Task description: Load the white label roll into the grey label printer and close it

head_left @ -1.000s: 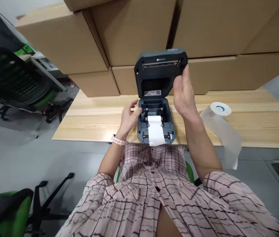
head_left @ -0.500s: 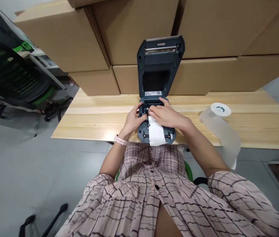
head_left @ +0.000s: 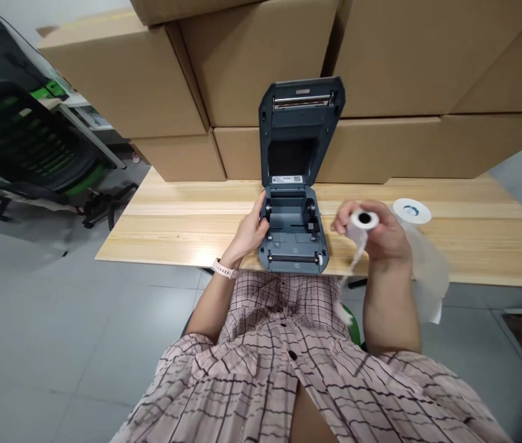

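Note:
A dark grey label printer [head_left: 289, 239] rests on the table with its lid [head_left: 305, 124] raised. Its roll bay shows bare inside. My left hand [head_left: 247, 235] grips the printer's left wall, thumb at the inner edge and fingers partly hidden behind the side. To the right of the printer, my right hand [head_left: 388, 237] holds a small roll of white labels [head_left: 357, 235] by its sides, its dark core hole facing up. A loose white tail hangs from this roll past the table's front edge, blurred at its end.
A larger white paper roll [head_left: 420, 212] stands at the right, its strip [head_left: 427, 271] trailing over the front edge of the wooden table [head_left: 173, 215]. Cardboard boxes [head_left: 261, 55] are stacked behind the printer. An office chair [head_left: 25, 135] is at the left.
The small label roll has come out of the printer's bay in my right hand, moving right. My left hand has shifted from inside the bay to the printer's left wall.

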`<state>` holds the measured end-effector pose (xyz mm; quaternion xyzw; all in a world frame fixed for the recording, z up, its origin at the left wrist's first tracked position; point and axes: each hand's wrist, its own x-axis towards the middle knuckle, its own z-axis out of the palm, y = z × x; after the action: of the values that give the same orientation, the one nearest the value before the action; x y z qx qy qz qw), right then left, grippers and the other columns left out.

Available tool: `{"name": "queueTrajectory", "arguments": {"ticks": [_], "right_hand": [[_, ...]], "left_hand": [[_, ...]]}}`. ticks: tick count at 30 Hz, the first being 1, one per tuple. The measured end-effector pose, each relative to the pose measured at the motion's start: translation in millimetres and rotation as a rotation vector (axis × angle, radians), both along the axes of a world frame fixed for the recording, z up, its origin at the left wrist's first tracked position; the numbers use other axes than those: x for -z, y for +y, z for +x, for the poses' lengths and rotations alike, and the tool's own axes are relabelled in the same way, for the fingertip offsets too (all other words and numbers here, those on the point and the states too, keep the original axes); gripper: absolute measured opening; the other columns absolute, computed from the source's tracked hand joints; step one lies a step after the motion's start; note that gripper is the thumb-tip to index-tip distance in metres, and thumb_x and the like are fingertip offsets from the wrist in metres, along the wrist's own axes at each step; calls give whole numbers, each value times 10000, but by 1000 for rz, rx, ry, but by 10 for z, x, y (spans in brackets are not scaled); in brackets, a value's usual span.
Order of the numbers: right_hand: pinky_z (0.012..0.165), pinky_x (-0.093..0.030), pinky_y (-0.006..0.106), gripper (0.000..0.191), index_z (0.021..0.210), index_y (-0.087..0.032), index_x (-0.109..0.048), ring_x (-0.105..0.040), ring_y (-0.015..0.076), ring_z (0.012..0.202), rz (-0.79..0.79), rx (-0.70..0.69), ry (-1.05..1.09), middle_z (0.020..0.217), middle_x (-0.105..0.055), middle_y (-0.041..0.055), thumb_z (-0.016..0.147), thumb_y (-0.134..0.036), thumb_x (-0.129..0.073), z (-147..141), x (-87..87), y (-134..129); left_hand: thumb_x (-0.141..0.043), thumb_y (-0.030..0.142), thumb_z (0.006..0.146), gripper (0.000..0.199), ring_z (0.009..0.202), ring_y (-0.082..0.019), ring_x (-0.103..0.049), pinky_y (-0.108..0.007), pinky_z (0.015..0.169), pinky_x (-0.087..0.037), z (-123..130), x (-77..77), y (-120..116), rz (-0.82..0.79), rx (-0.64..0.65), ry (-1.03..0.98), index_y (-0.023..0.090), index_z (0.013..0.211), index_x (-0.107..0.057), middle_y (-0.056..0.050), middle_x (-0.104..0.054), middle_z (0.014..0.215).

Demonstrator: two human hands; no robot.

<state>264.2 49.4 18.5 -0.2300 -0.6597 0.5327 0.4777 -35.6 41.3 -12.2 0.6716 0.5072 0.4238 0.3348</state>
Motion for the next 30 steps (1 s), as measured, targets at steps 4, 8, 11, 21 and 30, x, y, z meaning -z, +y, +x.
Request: {"name": "queueTrajectory", "arguments": {"ticks": [4,8,11,21,30], "right_hand": [[802,-594,402,284,996,-387,-661,-676,186,775,-132,344,113,959,-693,-28,848,-584,-801,238,505,-221],[788,-604,390,334,964,-294,-669,-714,222,855,-166,553,-105,947,-741,24,778,-487,-868,282,799,-125],[863,-607,405,329,1013,-259,-695,-712,224,909,-122,622,-237,997,-748,42,794,-462,-834,225,869,-4],[1117,-543,540,342,968,-281,-507,-693,284,1297,-140,654,-228,1338,-734,128,827,-435,-777,296,922,-141],[1212,-442,692,701,1474,-334,-548,-603,376,1419,-8,704,-532,1558,-601,131,839,-497,-794,214,283,-619]], "left_hand": [[-511,158,917,738,1303,-318,-659,-553,1148,-511,23,-44,-32,-35,-24,47,219,1643,-396,-140,-621,1541],[-498,139,909,728,1382,-335,-604,-601,1209,-448,31,-74,-34,-30,-29,70,199,1630,-417,-143,-600,1563],[-511,141,905,723,1448,-334,-554,-605,1254,-407,36,-66,-33,1,-25,32,229,1618,-434,-116,-588,1578],[-577,178,904,662,1405,-326,-595,-586,1212,-479,34,-58,-39,7,-24,-42,264,1557,-510,-99,-668,1463],[-563,199,926,688,1443,-326,-568,-585,1222,-472,34,-67,-60,1,-26,-39,267,1603,-459,-95,-648,1498]]}}
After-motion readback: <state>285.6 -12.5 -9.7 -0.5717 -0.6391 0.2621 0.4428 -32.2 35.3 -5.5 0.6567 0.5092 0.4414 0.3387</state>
